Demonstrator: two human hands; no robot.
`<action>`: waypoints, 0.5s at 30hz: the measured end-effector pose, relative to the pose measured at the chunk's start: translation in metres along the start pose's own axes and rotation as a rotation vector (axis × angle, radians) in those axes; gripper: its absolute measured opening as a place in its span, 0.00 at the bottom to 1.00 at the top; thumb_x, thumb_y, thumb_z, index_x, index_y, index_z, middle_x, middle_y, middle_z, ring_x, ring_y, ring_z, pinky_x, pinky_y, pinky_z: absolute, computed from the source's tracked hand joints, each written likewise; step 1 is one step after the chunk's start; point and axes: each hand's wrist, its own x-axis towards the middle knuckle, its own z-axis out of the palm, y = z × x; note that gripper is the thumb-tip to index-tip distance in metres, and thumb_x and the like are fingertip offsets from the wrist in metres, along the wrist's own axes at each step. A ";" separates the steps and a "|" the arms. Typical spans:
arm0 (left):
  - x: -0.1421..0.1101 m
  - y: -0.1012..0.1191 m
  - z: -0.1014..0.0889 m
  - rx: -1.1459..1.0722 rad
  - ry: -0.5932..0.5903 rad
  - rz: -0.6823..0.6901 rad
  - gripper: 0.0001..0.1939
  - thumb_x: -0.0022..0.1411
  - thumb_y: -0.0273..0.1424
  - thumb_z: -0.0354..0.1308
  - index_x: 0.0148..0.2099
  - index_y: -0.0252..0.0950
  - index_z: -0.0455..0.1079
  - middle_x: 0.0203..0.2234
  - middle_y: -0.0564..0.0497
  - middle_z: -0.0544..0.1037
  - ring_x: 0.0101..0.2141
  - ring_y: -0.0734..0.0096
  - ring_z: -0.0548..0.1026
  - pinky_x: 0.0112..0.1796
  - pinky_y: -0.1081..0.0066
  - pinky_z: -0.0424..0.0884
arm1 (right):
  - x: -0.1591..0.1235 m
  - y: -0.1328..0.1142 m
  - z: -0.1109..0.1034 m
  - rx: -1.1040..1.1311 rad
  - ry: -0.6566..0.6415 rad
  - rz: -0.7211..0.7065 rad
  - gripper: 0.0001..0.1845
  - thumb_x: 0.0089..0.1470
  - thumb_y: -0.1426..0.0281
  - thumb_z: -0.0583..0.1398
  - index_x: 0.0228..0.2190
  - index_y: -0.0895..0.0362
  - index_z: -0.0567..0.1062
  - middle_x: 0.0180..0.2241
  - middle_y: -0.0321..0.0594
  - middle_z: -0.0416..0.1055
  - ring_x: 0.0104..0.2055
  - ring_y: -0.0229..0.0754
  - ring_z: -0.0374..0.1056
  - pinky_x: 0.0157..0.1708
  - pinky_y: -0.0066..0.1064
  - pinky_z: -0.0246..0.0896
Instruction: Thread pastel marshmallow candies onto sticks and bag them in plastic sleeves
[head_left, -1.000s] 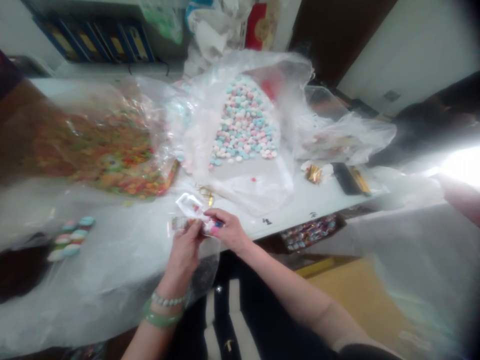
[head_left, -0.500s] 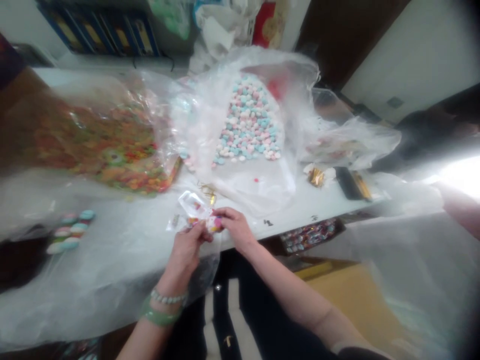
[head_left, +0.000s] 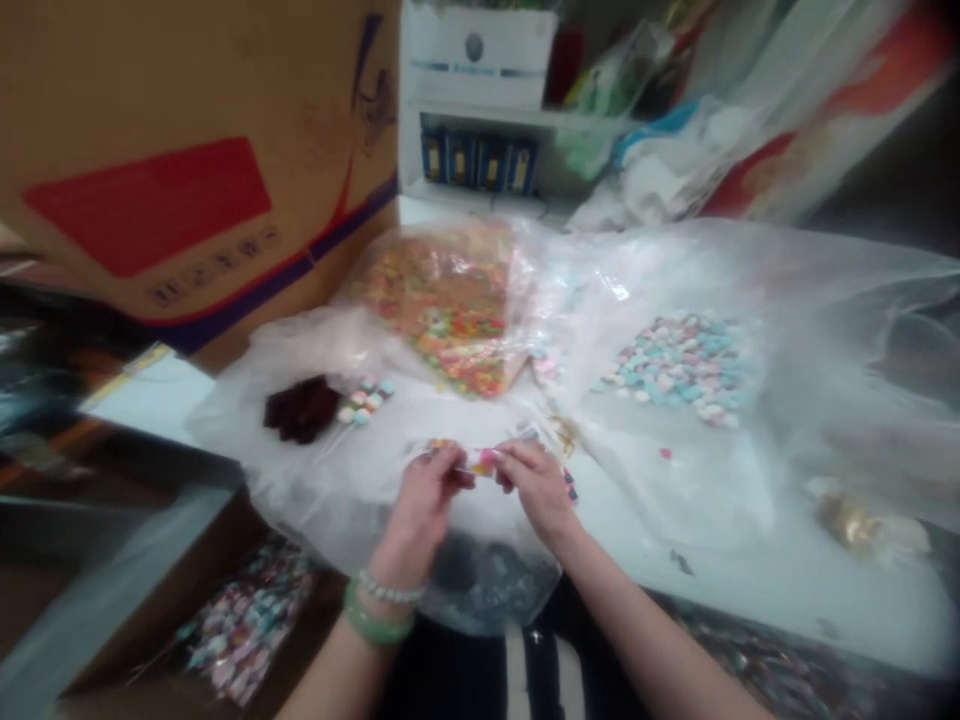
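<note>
Both hands meet over the near part of the white table. My left hand pinches one end of a small, brightly printed plastic packet; a bracelet and a green bangle circle that wrist. At the packet's other end, my right hand is closed on it. Blur hides what the packet contains. Beyond my right hand lie thin gold ties. To the left, candy skewers in pastel colours rest on clear plastic sheeting, beside a dark brown pile.
A clear bag of orange and green candies lies behind my hands. Right of it spreads a bag of pastel candies. A large cardboard box stands at the back left. Below the table's left edge, an open carton holds wrapped candies.
My view has swung left, bringing the cardboard box and the lower carton into sight. Both hands still hold the packet, now stretched more level between them.
</note>
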 end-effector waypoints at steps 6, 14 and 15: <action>0.006 0.061 -0.094 -0.227 0.354 0.118 0.07 0.55 0.28 0.65 0.30 0.35 0.68 0.22 0.55 0.73 0.21 0.74 0.72 0.21 0.75 0.69 | 0.048 -0.017 0.090 -0.358 -0.189 -0.208 0.08 0.53 0.68 0.57 0.32 0.52 0.78 0.29 0.34 0.75 0.33 0.40 0.70 0.34 0.30 0.64; -0.010 0.080 -0.171 -0.267 0.527 0.072 0.07 0.59 0.23 0.58 0.29 0.35 0.68 0.22 0.55 0.73 0.22 0.73 0.72 0.25 0.74 0.73 | 0.077 0.013 0.221 -1.035 -0.530 -0.352 0.10 0.60 0.70 0.54 0.38 0.51 0.76 0.36 0.39 0.77 0.36 0.43 0.73 0.29 0.29 0.61; -0.011 0.079 -0.175 -0.271 0.529 0.060 0.07 0.59 0.23 0.59 0.29 0.35 0.69 0.22 0.55 0.73 0.23 0.74 0.72 0.25 0.74 0.73 | 0.077 0.017 0.224 -1.051 -0.528 -0.332 0.11 0.61 0.69 0.53 0.38 0.52 0.75 0.36 0.40 0.77 0.35 0.43 0.73 0.29 0.30 0.61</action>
